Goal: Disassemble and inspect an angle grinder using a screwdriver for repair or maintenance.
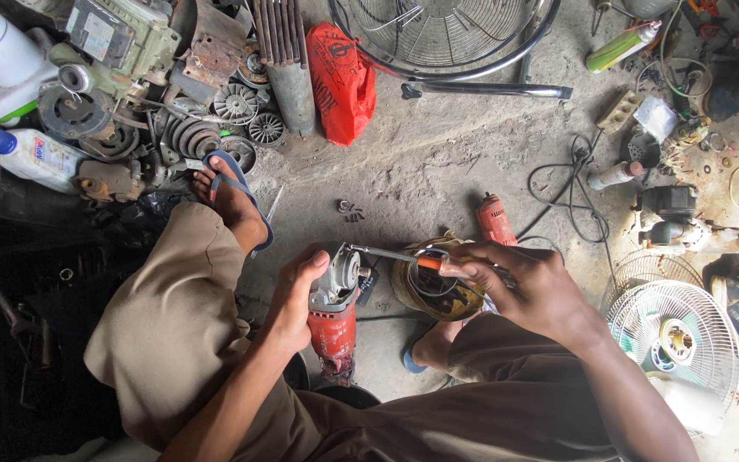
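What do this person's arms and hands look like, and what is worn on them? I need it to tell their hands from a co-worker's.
Both arms are bare from the elbow down to the left hand and the right hand: no gloves, no watch, no rings that I can make out. No sleeve reaches the forearms. The rest of the clothing in view is loose tan-brown cloth.

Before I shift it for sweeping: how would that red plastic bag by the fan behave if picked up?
The red plastic bag would probably be floppy: it looks crumpled and slumped. It bulges, so likely holds something with weight. Its thin film may be slippery.
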